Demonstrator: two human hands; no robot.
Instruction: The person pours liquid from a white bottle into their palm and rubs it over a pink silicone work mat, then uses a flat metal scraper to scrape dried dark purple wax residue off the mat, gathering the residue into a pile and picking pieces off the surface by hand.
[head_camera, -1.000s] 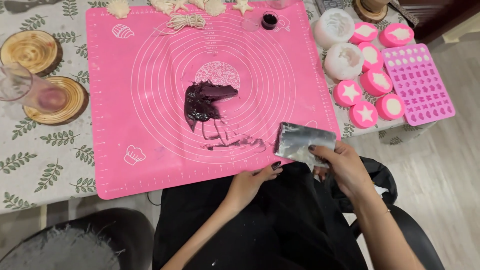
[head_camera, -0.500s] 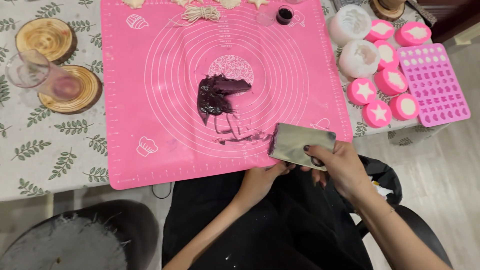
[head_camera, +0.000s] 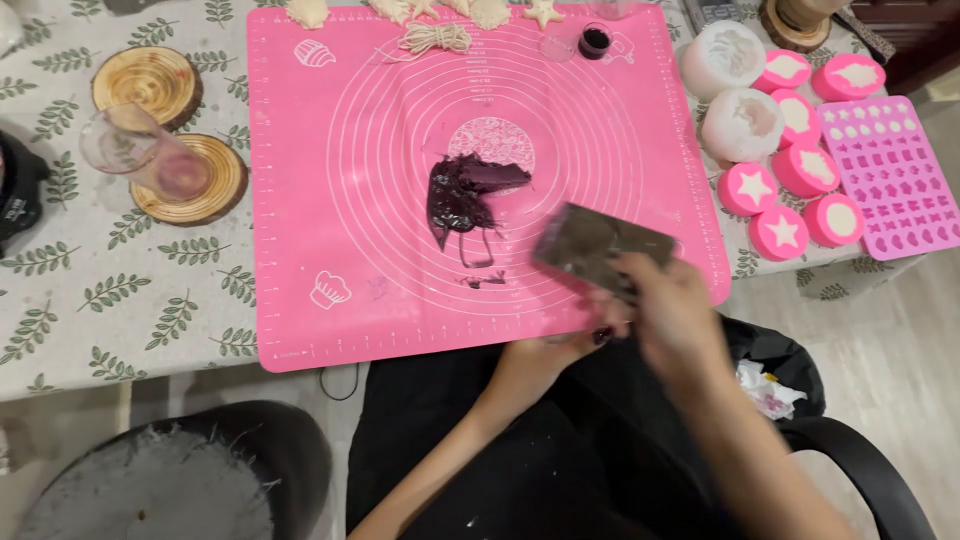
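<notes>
A person seated at a worktop (head_camera: 120, 300) holds a flat grey metal scraper (head_camera: 600, 245) in the right hand (head_camera: 670, 315), fingers closed on its lower edge; the picture is blurred there. The left hand (head_camera: 545, 355) rests at the near edge of a pink silicone mat (head_camera: 330, 200), fingers curled, holding nothing that I can make out. Just beyond the scraper lies a dark purple paste (head_camera: 465, 190) smeared on the mat. The step looks like scraping paste together; the next stroke would need the blade pressed flat. To the right of the hands sit pink moulds (head_camera: 790, 190); far left, wooden coasters (head_camera: 190, 180) on a leaf-print cloth. Pale floor lies below.
</notes>
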